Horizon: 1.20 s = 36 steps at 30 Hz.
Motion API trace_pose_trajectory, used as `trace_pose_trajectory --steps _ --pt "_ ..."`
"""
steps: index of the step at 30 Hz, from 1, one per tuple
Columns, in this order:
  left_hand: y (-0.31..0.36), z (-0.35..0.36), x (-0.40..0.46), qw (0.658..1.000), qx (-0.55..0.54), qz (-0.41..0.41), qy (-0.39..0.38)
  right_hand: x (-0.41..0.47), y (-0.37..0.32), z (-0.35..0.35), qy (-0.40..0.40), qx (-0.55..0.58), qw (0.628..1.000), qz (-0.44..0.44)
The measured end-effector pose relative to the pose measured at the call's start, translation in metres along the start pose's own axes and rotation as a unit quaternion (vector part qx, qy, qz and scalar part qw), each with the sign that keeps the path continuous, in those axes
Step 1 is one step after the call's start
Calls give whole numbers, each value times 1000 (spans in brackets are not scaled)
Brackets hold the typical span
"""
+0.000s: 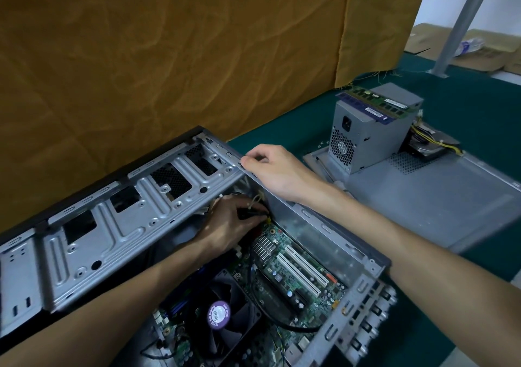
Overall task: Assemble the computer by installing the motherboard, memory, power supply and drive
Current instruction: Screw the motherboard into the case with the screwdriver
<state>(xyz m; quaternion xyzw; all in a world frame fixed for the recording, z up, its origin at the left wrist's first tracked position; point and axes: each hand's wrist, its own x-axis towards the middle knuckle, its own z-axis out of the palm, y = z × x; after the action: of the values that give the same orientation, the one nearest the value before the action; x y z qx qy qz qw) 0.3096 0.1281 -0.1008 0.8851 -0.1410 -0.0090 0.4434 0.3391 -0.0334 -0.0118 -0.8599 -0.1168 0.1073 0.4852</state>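
The open grey computer case [93,239] lies on a green table, with the green motherboard [296,276] inside it and a black fan [222,324] with a purple label on the board. My left hand [228,225] reaches deep into the case and pinches a black cable connector at the board's far corner. On the case's upper side wall rests my right hand [270,169], fingers curled over the rim. The grey power supply [366,132] stands outside the case to the right, with two memory sticks [377,105] lying on top. A drive [431,143] lies behind the supply.
A grey case side panel [437,197] lies under the power supply on the green table [479,107]. Brown cloth [169,56] hangs close behind the case. A grey metal pole [462,22] and cardboard boxes [485,50] are at the far right.
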Motion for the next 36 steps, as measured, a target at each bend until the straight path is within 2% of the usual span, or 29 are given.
trace_pose_trajectory --steps 20,36 --pt "-1 1 0 1000 26 -10 -9 12 11 2 16 2 1000 -12" --pt "-2 -4 -6 993 103 58 -17 11 11 0 26 -24 999 -19"
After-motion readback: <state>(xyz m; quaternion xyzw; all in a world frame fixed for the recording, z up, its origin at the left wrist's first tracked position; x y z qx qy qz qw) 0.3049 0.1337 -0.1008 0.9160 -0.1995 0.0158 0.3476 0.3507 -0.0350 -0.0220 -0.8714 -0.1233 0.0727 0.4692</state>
